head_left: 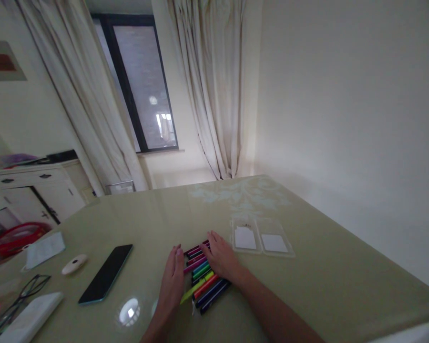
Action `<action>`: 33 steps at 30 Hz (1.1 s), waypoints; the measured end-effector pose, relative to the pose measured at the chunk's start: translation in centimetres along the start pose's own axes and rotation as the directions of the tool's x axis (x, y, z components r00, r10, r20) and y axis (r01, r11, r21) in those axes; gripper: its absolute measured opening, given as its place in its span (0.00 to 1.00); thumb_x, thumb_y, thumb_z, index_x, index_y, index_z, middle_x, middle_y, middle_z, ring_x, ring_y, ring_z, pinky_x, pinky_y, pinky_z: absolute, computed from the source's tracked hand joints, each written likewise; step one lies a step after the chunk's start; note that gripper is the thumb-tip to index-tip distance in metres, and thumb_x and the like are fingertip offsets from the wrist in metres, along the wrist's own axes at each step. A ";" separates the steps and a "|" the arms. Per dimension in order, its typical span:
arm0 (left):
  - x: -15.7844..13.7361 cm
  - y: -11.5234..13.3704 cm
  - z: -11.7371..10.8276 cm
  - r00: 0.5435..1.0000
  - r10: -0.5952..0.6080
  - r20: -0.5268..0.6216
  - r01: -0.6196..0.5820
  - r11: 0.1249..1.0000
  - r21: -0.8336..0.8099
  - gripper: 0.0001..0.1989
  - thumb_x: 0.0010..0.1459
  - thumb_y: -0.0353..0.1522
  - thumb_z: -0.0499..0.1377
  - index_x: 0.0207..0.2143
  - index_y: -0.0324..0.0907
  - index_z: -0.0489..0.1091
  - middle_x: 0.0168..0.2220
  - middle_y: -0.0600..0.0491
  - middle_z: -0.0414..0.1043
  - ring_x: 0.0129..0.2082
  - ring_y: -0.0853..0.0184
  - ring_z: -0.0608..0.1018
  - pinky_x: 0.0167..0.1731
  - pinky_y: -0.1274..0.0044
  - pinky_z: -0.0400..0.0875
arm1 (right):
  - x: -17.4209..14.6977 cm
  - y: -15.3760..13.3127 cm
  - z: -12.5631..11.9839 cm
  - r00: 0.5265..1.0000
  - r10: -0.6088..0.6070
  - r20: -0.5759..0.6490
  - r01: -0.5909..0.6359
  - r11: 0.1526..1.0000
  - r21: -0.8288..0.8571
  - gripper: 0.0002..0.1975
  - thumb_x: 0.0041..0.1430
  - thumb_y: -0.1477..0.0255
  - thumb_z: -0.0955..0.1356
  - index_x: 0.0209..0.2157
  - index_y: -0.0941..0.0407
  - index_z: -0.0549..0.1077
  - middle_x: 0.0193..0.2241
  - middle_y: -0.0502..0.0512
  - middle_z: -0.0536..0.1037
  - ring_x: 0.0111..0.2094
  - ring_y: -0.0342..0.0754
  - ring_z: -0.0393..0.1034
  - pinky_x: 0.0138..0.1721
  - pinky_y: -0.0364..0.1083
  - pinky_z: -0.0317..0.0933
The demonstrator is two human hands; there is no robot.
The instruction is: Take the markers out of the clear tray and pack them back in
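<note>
Several felt-tip pens (210, 286) lie side by side on the table, in dark blue, orange-red, yellow-green, green, teal and pink to dark red. My left hand (172, 274) stands on edge at their left ends, its fingers stretched out and together. Over their right ends rests my right hand (219, 255), fingers extended and partly covering the pens at the far side. One yellow-green pen (189, 293) sticks out further to the left than its neighbours, close to my left wrist. Neither hand is closed round a pen.
An opened clear plastic case (260, 251) with white cards lies beyond my right hand. To the left are a black phone (106, 274), a pale oval object (75, 264), a face mask (45, 250), a cable (28, 288) and a white block (32, 319). A wall borders the table's right side.
</note>
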State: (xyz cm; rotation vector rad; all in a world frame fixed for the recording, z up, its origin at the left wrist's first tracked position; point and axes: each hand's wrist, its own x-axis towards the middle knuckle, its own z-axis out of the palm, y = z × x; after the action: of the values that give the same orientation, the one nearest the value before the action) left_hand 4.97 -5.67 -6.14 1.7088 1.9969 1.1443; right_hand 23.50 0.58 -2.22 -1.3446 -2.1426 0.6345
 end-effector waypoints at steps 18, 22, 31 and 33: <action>1.1 5.4 0.3 0.989 -0.139 -0.043 0.128 0.972 -0.198 0.30 0.73 0.45 0.34 0.65 0.43 0.62 0.66 0.46 0.66 0.66 0.59 0.67 0.64 0.62 0.65 | 1.7 1.1 0.0 1.000 0.029 -0.007 -0.026 0.968 0.248 0.25 0.71 0.60 0.61 0.60 0.62 0.70 0.59 0.65 0.73 0.61 0.54 0.66 0.64 0.49 0.54; -0.1 5.4 0.4 0.987 -0.130 -0.095 0.123 0.989 -0.081 0.30 0.73 0.40 0.31 0.67 0.39 0.58 0.65 0.44 0.67 0.65 0.60 0.69 0.63 0.63 0.67 | 1.7 1.0 -0.3 1.000 0.030 -0.010 -0.026 0.966 0.257 0.22 0.72 0.61 0.60 0.58 0.59 0.72 0.58 0.62 0.75 0.59 0.51 0.68 0.61 0.47 0.56; -5.5 5.9 2.9 0.911 0.353 0.211 -0.408 0.841 0.356 0.49 0.57 0.59 0.57 0.71 0.38 0.53 0.72 0.38 0.51 0.72 0.44 0.51 0.69 0.50 0.46 | 1.8 1.2 -0.6 0.984 -0.168 0.057 0.163 0.983 0.083 0.18 0.73 0.67 0.59 0.42 0.58 0.80 0.44 0.59 0.81 0.48 0.48 0.71 0.52 0.44 0.59; -5.3 5.6 3.2 0.908 0.361 0.213 -0.418 0.815 0.401 0.48 0.60 0.58 0.53 0.71 0.36 0.52 0.72 0.37 0.50 0.72 0.45 0.52 0.69 0.51 0.47 | 1.9 1.4 -0.6 0.985 -0.165 0.059 0.160 0.985 0.069 0.19 0.74 0.68 0.59 0.40 0.58 0.79 0.42 0.59 0.81 0.45 0.48 0.72 0.49 0.43 0.60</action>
State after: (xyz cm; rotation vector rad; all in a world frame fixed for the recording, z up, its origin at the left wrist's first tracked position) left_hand 12.46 -9.43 -5.71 2.4451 1.9828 0.6807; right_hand 24.16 2.91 -2.30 -1.1156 -2.2357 0.6828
